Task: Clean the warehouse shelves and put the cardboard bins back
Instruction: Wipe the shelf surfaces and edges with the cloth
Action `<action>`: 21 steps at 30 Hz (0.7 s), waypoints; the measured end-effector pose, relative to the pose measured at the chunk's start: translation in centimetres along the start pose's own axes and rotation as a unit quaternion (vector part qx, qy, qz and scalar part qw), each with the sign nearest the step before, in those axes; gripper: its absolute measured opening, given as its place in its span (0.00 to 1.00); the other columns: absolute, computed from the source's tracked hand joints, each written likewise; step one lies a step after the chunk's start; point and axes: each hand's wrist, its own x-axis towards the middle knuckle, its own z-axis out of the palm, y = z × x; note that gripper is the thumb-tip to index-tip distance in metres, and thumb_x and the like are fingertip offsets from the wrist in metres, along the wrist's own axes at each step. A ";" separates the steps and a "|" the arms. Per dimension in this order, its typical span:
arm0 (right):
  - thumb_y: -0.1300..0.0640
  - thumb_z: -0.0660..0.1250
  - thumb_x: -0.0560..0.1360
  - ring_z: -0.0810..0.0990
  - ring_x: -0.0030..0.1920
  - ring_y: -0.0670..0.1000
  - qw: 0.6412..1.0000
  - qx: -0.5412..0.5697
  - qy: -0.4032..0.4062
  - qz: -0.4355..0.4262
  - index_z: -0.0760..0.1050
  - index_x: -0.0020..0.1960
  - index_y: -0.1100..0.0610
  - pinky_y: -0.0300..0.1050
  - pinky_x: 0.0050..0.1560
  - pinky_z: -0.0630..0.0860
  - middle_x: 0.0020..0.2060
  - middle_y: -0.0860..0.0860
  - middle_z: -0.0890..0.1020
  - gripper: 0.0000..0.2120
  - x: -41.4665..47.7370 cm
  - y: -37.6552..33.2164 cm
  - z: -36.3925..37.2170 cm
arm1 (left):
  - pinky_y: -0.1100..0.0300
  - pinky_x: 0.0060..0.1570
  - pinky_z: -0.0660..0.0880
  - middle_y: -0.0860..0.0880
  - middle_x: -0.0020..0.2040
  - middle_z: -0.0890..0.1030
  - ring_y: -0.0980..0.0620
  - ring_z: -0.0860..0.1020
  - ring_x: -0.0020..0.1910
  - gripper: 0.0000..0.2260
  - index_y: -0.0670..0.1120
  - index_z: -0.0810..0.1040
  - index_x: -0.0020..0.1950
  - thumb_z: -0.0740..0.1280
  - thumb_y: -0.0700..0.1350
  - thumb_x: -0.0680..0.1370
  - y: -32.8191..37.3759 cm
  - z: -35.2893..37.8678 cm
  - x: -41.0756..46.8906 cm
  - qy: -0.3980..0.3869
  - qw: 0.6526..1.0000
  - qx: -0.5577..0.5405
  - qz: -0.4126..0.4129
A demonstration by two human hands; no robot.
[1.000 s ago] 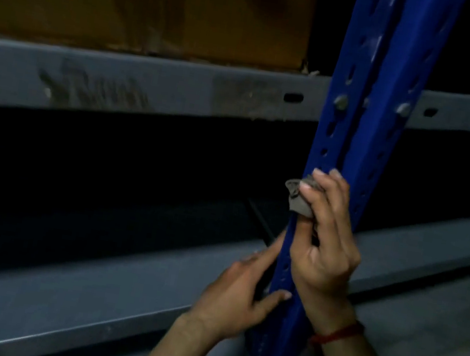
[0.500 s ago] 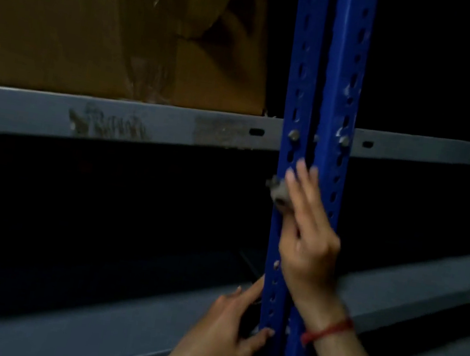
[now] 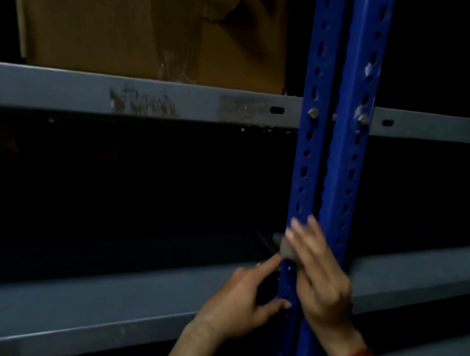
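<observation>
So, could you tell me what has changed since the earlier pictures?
The right hand slid the small grey cloth down the blue perforated metal upright, away from the upper grey beam. The left hand still holds the upright; the brown cardboard bin stays shelved.

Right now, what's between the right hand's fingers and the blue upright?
A small grey cloth, pressed by the right hand against the blue upright. The head view shows it, blurred, peeking out left of the fingers.

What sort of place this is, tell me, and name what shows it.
Probably a warehouse: a blue perforated upright bolted to grey shelf beams, a taped cardboard bin sitting above them, the right hand pressing a cloth to the upright.
</observation>
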 end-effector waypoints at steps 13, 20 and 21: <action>0.75 0.60 0.78 0.67 0.74 0.60 0.995 -0.019 0.094 0.023 0.71 0.71 0.64 0.45 0.75 0.64 0.72 0.60 0.71 0.22 14.4 -0.3 -0.8 | 0.63 0.70 0.69 0.63 0.67 0.77 0.68 0.72 0.67 0.31 0.58 0.67 0.77 0.73 0.47 0.76 0.3 -0.2 0.3 0.015 0.999 -0.036 0.011; 0.73 0.58 0.80 0.69 0.73 0.59 0.997 -0.021 0.068 0.009 0.73 0.70 0.64 0.43 0.76 0.61 0.69 0.58 0.75 0.20 12.0 0.4 -0.9 | 0.54 0.70 0.70 0.54 0.70 0.76 0.57 0.73 0.70 0.32 0.53 0.67 0.78 0.74 0.50 0.76 0.6 -0.2 -0.2 0.022 1.000 0.000 0.019; 0.74 0.58 0.79 0.69 0.73 0.59 0.998 -0.020 0.056 0.012 0.73 0.70 0.64 0.42 0.76 0.61 0.69 0.58 0.75 0.20 10.3 0.1 -1.0 | 0.52 0.72 0.68 0.52 0.71 0.76 0.53 0.73 0.70 0.34 0.53 0.65 0.78 0.74 0.52 0.75 0.6 -0.3 -0.4 0.018 0.999 0.035 0.029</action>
